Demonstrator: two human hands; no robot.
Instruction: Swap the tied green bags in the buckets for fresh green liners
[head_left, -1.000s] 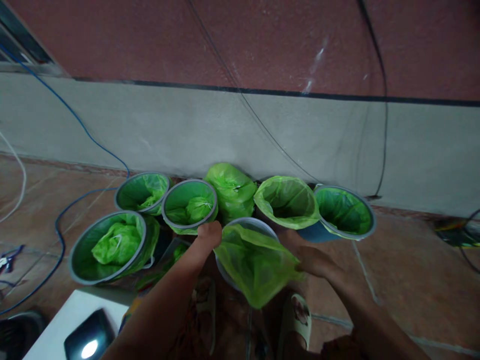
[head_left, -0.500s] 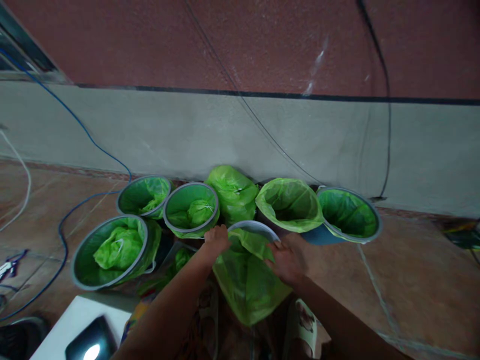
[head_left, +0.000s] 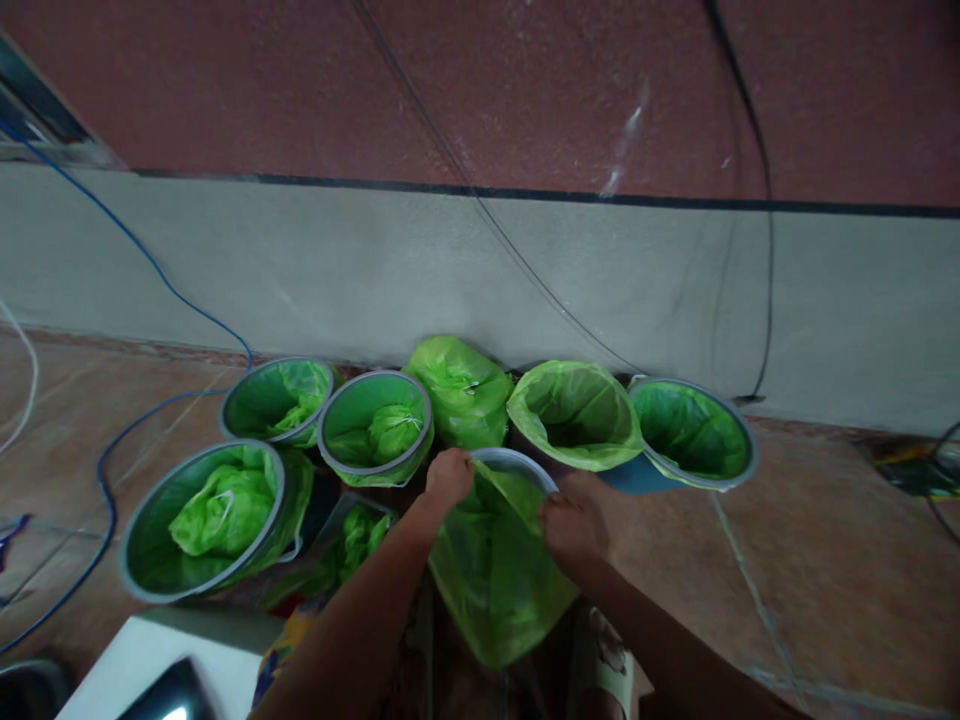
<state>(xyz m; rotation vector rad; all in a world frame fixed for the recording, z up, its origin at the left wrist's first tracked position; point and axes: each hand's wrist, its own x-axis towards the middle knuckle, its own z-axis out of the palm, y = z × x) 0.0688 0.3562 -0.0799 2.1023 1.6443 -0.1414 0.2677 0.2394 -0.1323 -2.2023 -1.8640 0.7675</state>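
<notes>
Gripping green bag (head_left: 502, 580), hands (head_left: 451, 477) (head_left: 570, 530) closer than before

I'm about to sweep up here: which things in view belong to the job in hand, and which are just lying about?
Seemingly in the job:
thin green plastic bag, gripped by the left hand and right hand
round pale-rimmed bucket, partly hidden by it
perhaps the round grey-rimmed, green-lined buckets nearby

Seemingly just lying about:
long blue cable
white cable
dark, shiny flat object

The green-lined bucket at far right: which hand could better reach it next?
Probably the right hand: it is nearer that bucket, while the left hand is across the green bag. Both grip the bag, though.
</notes>
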